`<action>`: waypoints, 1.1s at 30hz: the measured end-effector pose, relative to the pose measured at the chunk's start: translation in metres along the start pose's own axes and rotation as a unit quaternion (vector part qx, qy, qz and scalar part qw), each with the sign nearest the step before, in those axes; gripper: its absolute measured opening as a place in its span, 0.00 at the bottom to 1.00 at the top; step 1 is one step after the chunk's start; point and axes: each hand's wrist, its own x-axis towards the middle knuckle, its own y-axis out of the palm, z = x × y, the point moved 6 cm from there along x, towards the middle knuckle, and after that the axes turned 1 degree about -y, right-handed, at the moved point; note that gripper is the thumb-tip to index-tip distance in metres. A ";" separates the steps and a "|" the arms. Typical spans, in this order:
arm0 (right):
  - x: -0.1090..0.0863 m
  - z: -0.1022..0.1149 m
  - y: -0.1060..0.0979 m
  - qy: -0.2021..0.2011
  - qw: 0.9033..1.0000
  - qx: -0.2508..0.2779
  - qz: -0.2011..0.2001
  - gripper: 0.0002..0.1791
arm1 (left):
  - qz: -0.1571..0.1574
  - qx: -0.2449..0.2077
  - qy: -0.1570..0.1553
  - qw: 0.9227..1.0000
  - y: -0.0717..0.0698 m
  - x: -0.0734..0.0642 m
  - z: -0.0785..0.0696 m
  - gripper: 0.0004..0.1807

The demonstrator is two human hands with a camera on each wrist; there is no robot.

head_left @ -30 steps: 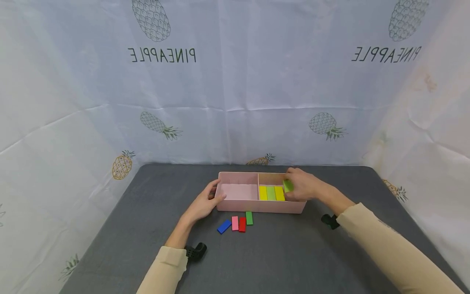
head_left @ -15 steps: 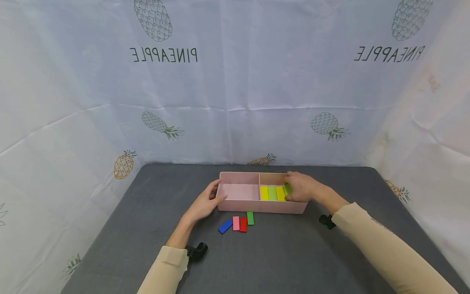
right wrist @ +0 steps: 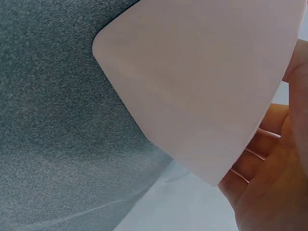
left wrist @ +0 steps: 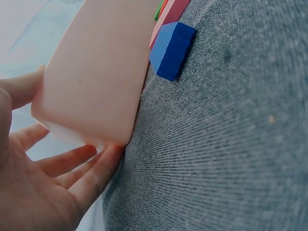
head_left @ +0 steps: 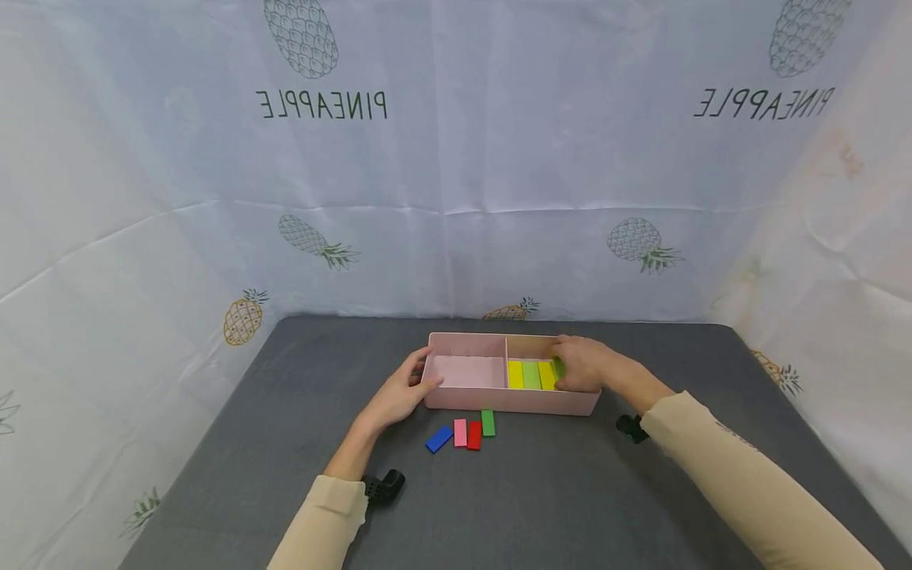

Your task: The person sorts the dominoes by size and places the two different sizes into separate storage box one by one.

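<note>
Grey table (head_left: pixel 541 491), pink box (head_left: pixel 499 400), blue, pink, red, green blocks (head_left: pixel 474 435)

Vis.: 1 box (head_left: pixel 513 400), 2 compts (head_left: pixel 470 371), 8 blks (head_left: pixel 460 433).

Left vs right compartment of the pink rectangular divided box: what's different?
Contents: the left compartment shows bare floor; the right compartment holds a row of yellow and light-green rectangular blocks.
Hands: the left hand grips the box's outer end beside the left compartment; the right hand is at the right compartment with a partly hidden green block.
Shared: pink walls, open top.
</note>
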 end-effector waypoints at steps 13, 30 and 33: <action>-0.002 0.002 -0.001 -0.009 1.000 -0.022 -0.006 0.25 | -0.002 0.000 -0.005 1.000 0.000 0.000 0.000 0.39; -0.004 0.002 0.005 -0.030 0.999 0.021 -0.029 0.21 | 0.001 0.003 0.000 1.000 0.002 -0.001 0.000 0.40; -0.007 0.004 0.000 -0.029 0.998 0.035 -0.040 0.22 | 0.000 0.003 -0.002 1.000 0.001 0.000 0.000 0.40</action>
